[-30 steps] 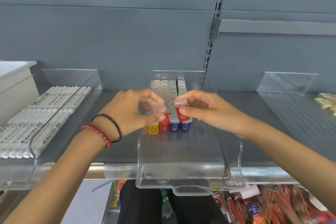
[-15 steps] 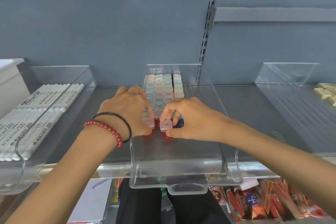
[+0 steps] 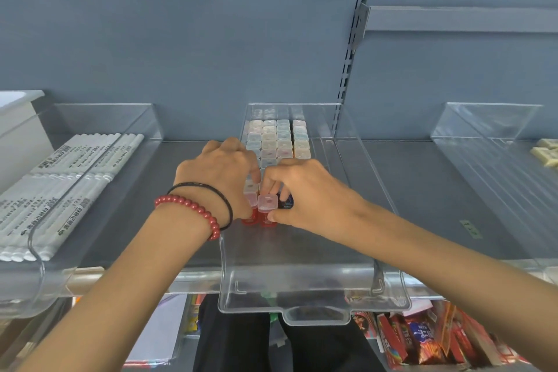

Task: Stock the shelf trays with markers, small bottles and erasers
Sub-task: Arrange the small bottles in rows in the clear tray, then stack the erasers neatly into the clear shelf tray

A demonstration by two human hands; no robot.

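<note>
The right hand [image 3: 305,193] pinches a small red bottle [image 3: 267,208] with a pink cap. The thumb is on the front of it and the fingers [image 3: 271,184] curl down on the back. The bottle stands up straight on the floor of the clear middle tray [image 3: 314,314].

Just to the right of that bottle, under the same hand, is a dark blue bottle [image 3: 286,202]. Just to its left is another red bottle [image 3: 250,216], touching it. The left hand [image 3: 220,178] lies over that one with its fingers bent down. Its fingertips are hidden, so I cannot tell if it holds the bottle or only touches it.

Right behind both hands stand rows of small bottles [image 3: 277,139] with pale caps. They fill the back of the tray, packed close together.

On the left wrist are a red bead bracelet [image 3: 193,211] and a black band [image 3: 217,193].

Well off to the left of the hands, white markers [image 3: 60,184] lie side by side in another clear tray [image 3: 36,266]. Well off to the right, a few pale erasers [image 3: 548,152] lie in a third clear tray [image 3: 483,121]. All the trays sit on a grey shelf [image 3: 422,190]. Below the hands, under the shelf, are red packets [image 3: 422,338].
</note>
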